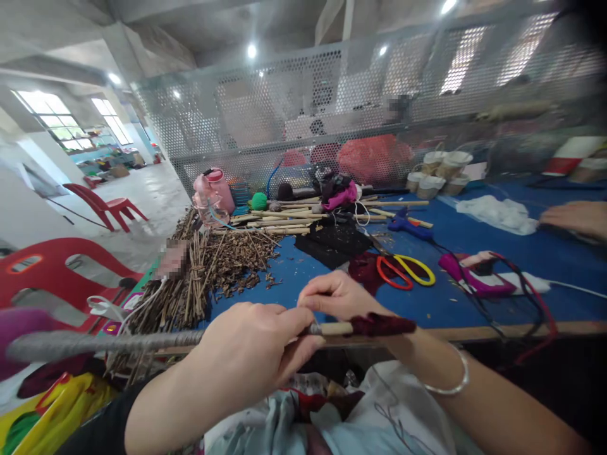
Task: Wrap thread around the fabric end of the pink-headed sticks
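My left hand [258, 344] is wrapped around a long stick [336, 328] held level across my lap. Grey yarn [137, 341] covers its left part, bare pale wood shows just right of my fingers, and dark red cloth [384, 324] wraps the right end. A blurred purple mass is at the far left end. My right hand [339, 297] is closed in a pinch just above and beyond the stick, close to my left fingertips. What it pinches is too small to make out. Red-and-yellow-handled scissors [405, 272] lie on the blue table [284, 265] beyond my right hand.
Dry twigs [199, 272] are heaped at the left of the table. Behind lie wooden sticks [284, 221], black cloth [332, 243] and a blue glue gun [410, 224]. A purple power strip [493, 278] trails cables. Another person's hand [576, 220] rests at the right. Red chairs [61, 272] stand left.
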The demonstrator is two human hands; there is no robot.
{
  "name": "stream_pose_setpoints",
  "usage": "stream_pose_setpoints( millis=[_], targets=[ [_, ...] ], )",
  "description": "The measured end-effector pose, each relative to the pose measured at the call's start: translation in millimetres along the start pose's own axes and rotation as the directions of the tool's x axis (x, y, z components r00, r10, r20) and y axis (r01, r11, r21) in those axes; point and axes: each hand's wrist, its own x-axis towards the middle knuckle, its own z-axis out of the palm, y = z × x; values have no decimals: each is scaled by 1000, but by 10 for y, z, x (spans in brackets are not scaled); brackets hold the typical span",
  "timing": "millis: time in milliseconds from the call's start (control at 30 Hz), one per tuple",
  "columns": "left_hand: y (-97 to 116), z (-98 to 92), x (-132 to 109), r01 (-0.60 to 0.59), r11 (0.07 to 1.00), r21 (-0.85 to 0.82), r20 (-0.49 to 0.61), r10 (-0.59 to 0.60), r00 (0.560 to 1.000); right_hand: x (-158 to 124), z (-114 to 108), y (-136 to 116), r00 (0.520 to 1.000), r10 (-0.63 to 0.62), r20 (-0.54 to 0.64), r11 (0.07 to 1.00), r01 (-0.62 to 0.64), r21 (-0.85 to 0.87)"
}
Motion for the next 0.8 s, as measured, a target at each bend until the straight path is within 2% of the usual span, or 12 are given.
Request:
stream_pose_setpoints(
  millis=[100,167,233,333,400,467,533,600,667,733,767,800],
  targets=[
    [-92,61,-18,193,980,51,-68,-189,980,-136,288,-11,1000,29,-8,999,-29,-37],
    [-147,122,-27,233,970,63,-59,-230,971,-253,364,-138,999,-35,-26,991,32,-132],
    [-173,181,-32,207,977,47,-12,-206,978,-323,310,-304,989,-148,-24,946,134,-295],
    [-143,238,-30,172,985,17,57,-173,983,-244,43,-458,968,-251,4,865,226,-449],
    [-98,239,-24,150,989,15,67,-150,986,-85,-163,-414,984,-175,26,908,171,-382],
    [-56,206,-23,119,993,27,72,-121,990,78,-301,-250,993,13,115,981,10,-196],
    [-32,157,-29,97,995,37,78,-100,992,171,-307,-30,950,192,247,980,-197,-4],
    [-33,123,-37,103,994,36,67,-105,992,148,-166,143,912,280,301,943,-319,90],
    [-54,139,-40,137,990,25,40,-138,990,11,69,182,923,295,249,941,-325,90],
    [-79,214,-38,176,984,9,30,-176,984,-186,280,66,945,264,195,958,-281,63],
    [-86,263,-37,189,982,0,35,-188,981,-279,338,-34,961,222,164,972,-232,43],
    [-86,312,-36,193,981,-10,47,-193,980,-350,351,-143,985,131,113,991,-129,-23]
  ],
)
